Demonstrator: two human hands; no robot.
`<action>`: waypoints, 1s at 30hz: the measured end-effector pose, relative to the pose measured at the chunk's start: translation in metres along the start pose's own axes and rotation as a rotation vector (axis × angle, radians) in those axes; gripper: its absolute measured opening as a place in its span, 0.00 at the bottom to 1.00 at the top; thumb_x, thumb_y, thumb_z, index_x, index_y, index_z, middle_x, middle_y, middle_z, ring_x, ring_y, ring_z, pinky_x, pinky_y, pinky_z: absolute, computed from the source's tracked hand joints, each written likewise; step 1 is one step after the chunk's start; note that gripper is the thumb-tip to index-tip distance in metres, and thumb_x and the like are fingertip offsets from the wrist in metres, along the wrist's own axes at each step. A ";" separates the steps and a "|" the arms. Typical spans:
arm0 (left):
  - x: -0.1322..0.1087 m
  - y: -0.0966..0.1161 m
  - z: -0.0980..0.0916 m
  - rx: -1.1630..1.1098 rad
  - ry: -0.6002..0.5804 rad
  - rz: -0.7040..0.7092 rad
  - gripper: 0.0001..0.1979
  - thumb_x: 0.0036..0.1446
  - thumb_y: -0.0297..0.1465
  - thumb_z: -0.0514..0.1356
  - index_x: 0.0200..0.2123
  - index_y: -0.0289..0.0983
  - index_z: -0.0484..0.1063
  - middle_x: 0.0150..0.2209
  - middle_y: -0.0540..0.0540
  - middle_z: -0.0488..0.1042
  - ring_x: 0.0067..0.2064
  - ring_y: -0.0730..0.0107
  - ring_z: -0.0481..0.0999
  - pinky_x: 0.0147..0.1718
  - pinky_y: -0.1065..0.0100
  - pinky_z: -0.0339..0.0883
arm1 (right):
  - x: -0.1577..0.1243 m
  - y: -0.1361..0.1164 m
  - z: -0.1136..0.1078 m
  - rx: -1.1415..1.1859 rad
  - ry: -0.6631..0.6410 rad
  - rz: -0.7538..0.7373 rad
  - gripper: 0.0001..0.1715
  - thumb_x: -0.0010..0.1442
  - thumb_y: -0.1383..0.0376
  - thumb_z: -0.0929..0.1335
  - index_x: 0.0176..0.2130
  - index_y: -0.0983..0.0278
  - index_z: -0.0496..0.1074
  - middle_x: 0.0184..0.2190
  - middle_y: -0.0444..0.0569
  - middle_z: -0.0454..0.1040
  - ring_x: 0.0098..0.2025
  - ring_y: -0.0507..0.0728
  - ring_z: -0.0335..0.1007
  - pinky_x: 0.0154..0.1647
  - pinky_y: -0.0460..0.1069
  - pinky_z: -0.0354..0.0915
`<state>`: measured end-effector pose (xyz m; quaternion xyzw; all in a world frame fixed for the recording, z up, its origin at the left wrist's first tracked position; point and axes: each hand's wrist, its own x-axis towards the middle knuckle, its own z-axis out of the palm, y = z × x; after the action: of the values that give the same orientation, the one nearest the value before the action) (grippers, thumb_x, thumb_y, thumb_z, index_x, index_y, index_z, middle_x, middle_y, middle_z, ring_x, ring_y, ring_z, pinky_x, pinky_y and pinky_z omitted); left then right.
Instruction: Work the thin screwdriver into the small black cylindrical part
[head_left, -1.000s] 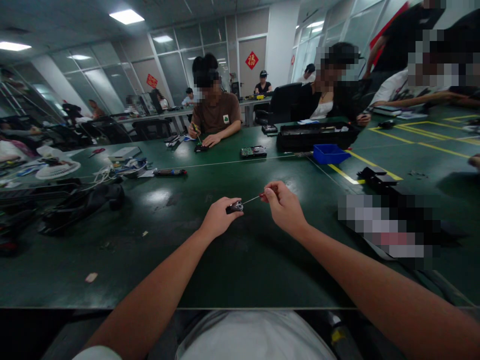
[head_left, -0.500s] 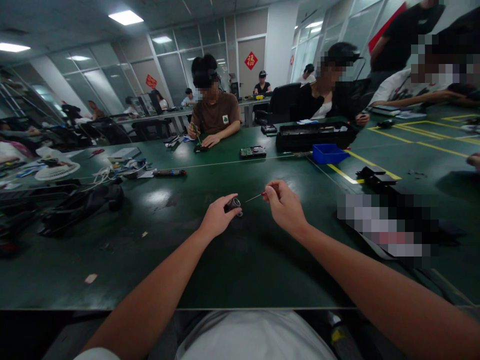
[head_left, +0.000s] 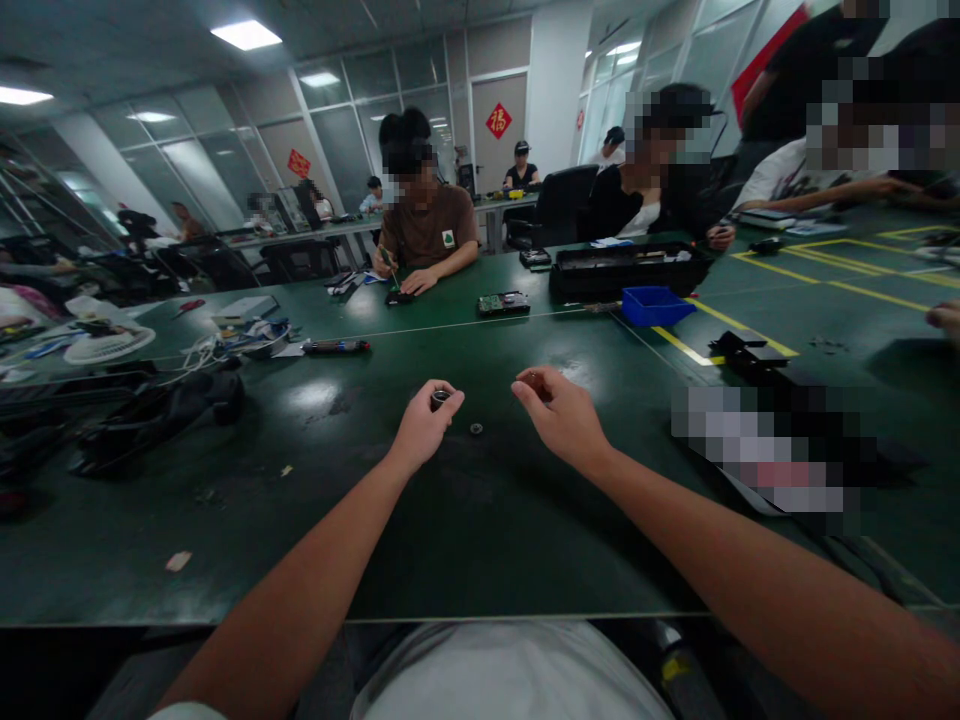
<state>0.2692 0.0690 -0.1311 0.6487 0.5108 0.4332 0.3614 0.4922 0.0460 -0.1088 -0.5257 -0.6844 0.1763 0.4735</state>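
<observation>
My left hand [head_left: 425,425] is closed around a short dark cylinder [head_left: 439,399] with a pale ring at its end; most of it is hidden in the fingers. My right hand [head_left: 564,415] is held a little to the right, fingers curled and thumb close to the index finger. A thin screwdriver [head_left: 533,374] is in it, almost wholly covered; only a small reddish bit shows. On the green table [head_left: 480,540] between the hands, touched by neither, lies a small round metallic part [head_left: 476,429].
A blue bin [head_left: 656,307] and a long black case [head_left: 630,270] stand beyond my right hand. A green circuit board [head_left: 502,303] and a pen-like tool [head_left: 336,347] lie ahead. Black parts [head_left: 165,405] are at left. A co-worker in brown [head_left: 431,235] works opposite.
My left hand has moved left with the cylinder, leaving the small round part uncovered. The screwdriver's shaft, which pointed left toward the cylinder, no longer shows clearly.
</observation>
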 end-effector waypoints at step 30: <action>0.006 0.003 -0.014 0.375 -0.087 0.004 0.12 0.61 0.39 0.57 0.42 0.39 0.75 0.36 0.45 0.76 0.34 0.65 0.72 0.31 0.67 0.62 | -0.002 -0.001 0.000 0.020 -0.026 -0.019 0.14 0.64 0.53 0.67 0.39 0.61 0.75 0.31 0.49 0.78 0.33 0.58 0.75 0.35 0.53 0.67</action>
<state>0.2580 0.0751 -0.1223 0.7239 0.5649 0.3028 0.2552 0.4913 0.0444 -0.1092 -0.5121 -0.6935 0.1856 0.4716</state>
